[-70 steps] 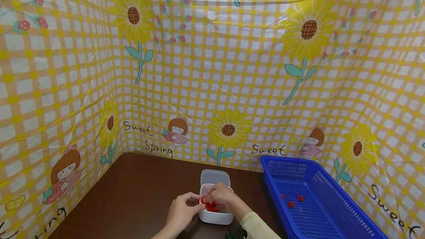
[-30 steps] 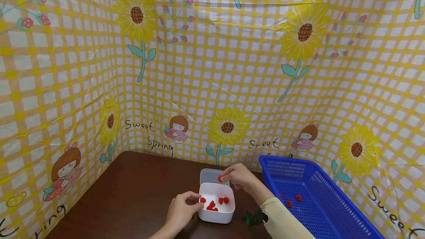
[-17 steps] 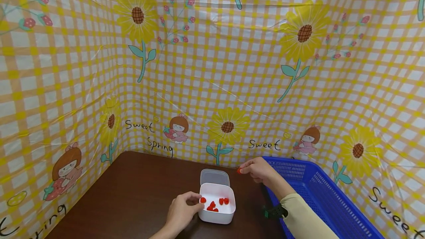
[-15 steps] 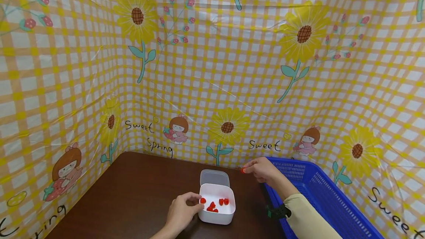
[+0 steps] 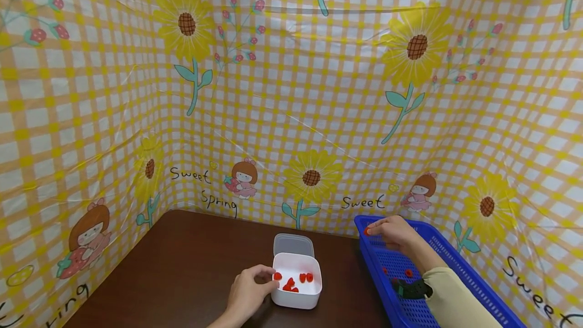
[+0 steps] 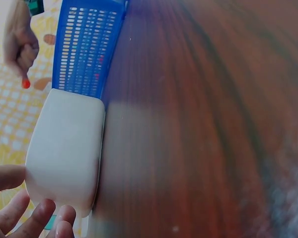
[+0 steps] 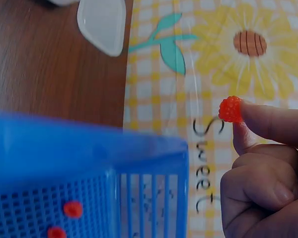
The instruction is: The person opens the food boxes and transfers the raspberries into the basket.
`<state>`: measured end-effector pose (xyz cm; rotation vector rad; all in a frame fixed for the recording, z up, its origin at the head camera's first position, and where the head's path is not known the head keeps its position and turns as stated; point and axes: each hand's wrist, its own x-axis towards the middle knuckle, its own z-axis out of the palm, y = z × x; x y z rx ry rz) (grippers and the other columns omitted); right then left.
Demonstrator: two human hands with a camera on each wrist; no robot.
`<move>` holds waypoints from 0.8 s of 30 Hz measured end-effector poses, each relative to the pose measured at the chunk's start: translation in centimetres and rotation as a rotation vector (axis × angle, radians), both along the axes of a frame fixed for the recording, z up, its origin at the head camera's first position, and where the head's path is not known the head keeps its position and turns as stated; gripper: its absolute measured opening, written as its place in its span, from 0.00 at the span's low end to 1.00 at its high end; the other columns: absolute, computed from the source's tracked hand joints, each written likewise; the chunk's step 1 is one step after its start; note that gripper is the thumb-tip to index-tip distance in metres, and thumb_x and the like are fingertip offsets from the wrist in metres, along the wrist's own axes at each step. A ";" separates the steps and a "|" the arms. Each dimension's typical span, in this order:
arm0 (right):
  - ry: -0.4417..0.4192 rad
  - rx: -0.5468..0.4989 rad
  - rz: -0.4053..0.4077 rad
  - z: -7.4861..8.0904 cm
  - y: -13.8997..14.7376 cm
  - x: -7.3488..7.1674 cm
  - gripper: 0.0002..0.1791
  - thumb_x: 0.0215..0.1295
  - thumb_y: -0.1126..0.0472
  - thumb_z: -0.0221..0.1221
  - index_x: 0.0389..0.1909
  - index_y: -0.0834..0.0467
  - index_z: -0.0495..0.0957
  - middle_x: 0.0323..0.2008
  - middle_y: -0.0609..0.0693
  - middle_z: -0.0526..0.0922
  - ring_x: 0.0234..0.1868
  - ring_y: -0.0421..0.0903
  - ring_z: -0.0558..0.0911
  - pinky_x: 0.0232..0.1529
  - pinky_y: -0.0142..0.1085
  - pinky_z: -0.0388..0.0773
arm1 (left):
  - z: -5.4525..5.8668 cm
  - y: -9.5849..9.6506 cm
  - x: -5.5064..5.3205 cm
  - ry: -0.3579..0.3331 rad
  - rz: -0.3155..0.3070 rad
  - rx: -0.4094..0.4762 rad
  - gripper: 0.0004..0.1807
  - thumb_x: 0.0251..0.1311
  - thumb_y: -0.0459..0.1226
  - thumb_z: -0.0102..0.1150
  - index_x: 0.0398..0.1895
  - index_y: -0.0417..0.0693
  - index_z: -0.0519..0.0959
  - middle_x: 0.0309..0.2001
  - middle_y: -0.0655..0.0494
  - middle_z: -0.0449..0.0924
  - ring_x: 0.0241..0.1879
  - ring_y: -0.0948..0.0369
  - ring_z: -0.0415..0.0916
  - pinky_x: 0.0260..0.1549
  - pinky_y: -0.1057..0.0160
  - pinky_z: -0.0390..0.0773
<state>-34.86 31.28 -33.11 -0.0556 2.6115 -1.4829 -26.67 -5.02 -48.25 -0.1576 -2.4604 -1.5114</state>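
My right hand pinches a red raspberry between thumb and index finger, above the far left corner of the blue plastic basket. In the right wrist view its other fingers are curled in. My left hand holds the left side of a white plastic container, its thumb and fingertips against the wall. Several raspberries lie inside that container. A few more red raspberries sit on the basket's floor, partly hidden by the right wrist in the head view.
A translucent lid lies just behind the container on the dark brown table. Checked, flower-printed cloth hangs around the back and sides. A dark wrist strap is on the right wrist.
My right hand has lifted a raspberry out of the container and carried it rightward until it is over the basket. The left hand has stayed at the container's side.
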 end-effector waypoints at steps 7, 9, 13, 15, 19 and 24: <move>0.030 0.054 -0.023 -0.6 3.4 0.4 0.20 0.64 0.65 0.62 0.52 0.76 0.79 0.10 0.38 0.57 0.12 0.35 0.54 0.16 0.30 0.58 | -0.1 0.0 0.0 0.003 -0.003 -0.007 0.13 0.49 0.45 0.74 0.39 0.56 0.87 0.30 0.69 0.83 0.32 0.67 0.74 0.29 0.64 0.69; 0.036 0.065 -0.040 -0.8 4.4 0.4 0.19 0.64 0.65 0.63 0.51 0.75 0.80 0.09 0.38 0.57 0.12 0.36 0.55 0.16 0.31 0.58 | -0.1 0.0 -0.2 -0.002 0.004 -0.012 0.13 0.50 0.45 0.74 0.39 0.57 0.87 0.31 0.69 0.83 0.31 0.67 0.74 0.29 0.63 0.69; 0.023 0.074 -0.075 -1.5 6.2 0.5 0.11 0.62 0.65 0.64 0.40 0.71 0.84 0.10 0.39 0.57 0.12 0.36 0.56 0.17 0.32 0.59 | -0.1 0.1 -0.2 -0.016 0.015 -0.017 0.13 0.49 0.45 0.75 0.39 0.57 0.87 0.30 0.69 0.83 0.30 0.67 0.73 0.28 0.64 0.69; 0.004 0.069 -0.099 -1.9 7.0 0.3 0.07 0.61 0.65 0.64 0.34 0.66 0.85 0.10 0.39 0.57 0.12 0.36 0.56 0.17 0.32 0.59 | 0.0 0.1 -0.2 -0.014 0.016 -0.017 0.13 0.49 0.45 0.75 0.39 0.57 0.87 0.30 0.69 0.83 0.30 0.67 0.72 0.28 0.64 0.68; -0.028 0.063 -0.122 -2.5 8.4 0.1 0.07 0.61 0.65 0.64 0.24 0.58 0.80 0.11 0.39 0.55 0.13 0.37 0.55 0.18 0.32 0.59 | 0.1 0.1 -0.1 -0.008 0.015 -0.012 0.13 0.50 0.44 0.74 0.40 0.55 0.87 0.30 0.68 0.82 0.30 0.67 0.73 0.27 0.63 0.68; -0.038 0.111 -0.162 -3.0 9.6 0.0 0.14 0.61 0.65 0.64 0.18 0.54 0.74 0.10 0.39 0.56 0.12 0.36 0.55 0.17 0.32 0.58 | 0.1 0.2 -0.1 -0.015 0.018 -0.011 0.12 0.50 0.45 0.74 0.39 0.56 0.87 0.30 0.69 0.82 0.31 0.67 0.74 0.28 0.63 0.68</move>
